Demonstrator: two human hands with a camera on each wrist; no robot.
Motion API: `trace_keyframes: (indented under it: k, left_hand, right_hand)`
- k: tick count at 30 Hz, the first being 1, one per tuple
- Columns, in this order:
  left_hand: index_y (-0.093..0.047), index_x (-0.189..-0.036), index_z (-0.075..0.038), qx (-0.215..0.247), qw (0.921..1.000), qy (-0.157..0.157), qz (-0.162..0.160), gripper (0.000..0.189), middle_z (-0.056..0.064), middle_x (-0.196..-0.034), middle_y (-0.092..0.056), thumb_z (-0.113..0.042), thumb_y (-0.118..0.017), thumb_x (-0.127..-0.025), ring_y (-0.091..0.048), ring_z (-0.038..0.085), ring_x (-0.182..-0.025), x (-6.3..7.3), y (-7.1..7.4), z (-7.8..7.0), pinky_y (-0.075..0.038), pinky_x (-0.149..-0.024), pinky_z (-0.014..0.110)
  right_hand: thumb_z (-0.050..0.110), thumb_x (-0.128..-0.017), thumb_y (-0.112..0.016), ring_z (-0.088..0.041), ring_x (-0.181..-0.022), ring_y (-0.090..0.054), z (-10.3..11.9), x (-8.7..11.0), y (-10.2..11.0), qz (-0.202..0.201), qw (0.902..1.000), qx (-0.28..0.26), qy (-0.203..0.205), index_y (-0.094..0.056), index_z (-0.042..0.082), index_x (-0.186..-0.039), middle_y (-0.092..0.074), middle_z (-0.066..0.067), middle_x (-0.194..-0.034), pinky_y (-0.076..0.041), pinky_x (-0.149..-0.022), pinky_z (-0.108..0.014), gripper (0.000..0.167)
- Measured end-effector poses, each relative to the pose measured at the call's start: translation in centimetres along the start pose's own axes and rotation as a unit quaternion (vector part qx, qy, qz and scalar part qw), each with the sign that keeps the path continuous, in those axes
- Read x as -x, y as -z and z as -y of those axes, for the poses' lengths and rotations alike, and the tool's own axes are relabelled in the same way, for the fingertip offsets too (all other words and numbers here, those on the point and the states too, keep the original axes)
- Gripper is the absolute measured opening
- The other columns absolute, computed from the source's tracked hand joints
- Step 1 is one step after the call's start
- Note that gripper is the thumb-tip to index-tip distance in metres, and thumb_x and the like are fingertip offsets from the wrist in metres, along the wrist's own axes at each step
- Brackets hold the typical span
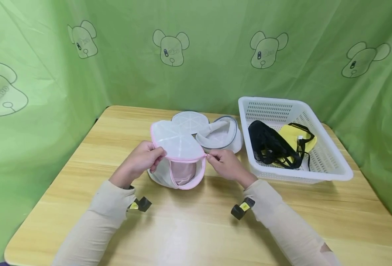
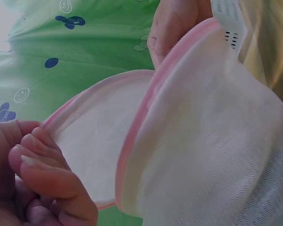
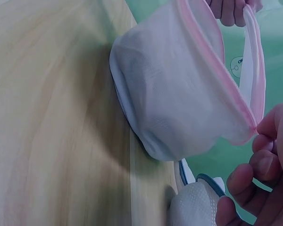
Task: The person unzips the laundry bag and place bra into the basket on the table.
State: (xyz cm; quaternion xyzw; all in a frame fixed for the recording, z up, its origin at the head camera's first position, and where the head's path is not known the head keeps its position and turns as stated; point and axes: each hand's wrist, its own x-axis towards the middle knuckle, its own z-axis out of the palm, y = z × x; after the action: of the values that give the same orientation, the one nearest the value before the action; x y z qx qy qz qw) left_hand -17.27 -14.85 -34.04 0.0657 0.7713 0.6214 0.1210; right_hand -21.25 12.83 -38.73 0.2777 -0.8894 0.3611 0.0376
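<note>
A white mesh laundry bag with pink zipper trim stands on the table, its round lid partly unzipped and raised. Through the front gap a pale pink cloth shows inside. My left hand pinches the lid's edge at the left; in the left wrist view its fingers curl over the pink rim. At the bag's right corner, my right hand pinches the end of the zipper, thumb against finger. The zipper pull is mostly hidden by the fingertips.
Behind the bag lies a second white mesh bag with grey-blue trim, its round lid folded back. A white plastic basket at the right holds a black strappy garment and a yellow piece. Green curtain hangs behind the wooden table.
</note>
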Motion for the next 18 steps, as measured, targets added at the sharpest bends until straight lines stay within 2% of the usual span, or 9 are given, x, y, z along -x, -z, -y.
trace_keyframes:
  k: [11, 18]
  left_hand:
    - [-0.046, -0.057, -0.008, -0.031, 0.9989, -0.010, 0.034, 0.033, -0.001, -0.050, -0.042, -0.007, -0.048, -0.089, -0.038, 0.011, -0.040, 0.35, 0.39, -0.35, -0.033, -0.041, 0.023]
    - [-0.045, -0.059, -0.009, -0.047, 0.9964, 0.012, 0.070, 0.031, -0.001, -0.052, -0.040, -0.005, -0.043, -0.090, -0.036, 0.010, -0.040, 0.69, 0.76, -0.64, -0.034, -0.039, 0.022]
  right_hand:
    - [0.013, -0.096, -0.054, -0.013, -0.052, -0.036, -0.58, -0.29, 0.15, 0.005, 1.0000, 0.007, -0.002, -0.041, 0.015, -0.062, -0.036, 0.006, -0.055, -0.029, -0.048, -0.026, 0.036]
    - [0.013, -0.095, -0.055, -0.012, -0.051, -0.037, -0.72, -0.36, 0.30, 0.003, 0.9999, 0.008, 0.008, -0.044, 0.016, -0.062, -0.037, 0.007, -0.054, -0.030, -0.048, -0.026, 0.035]
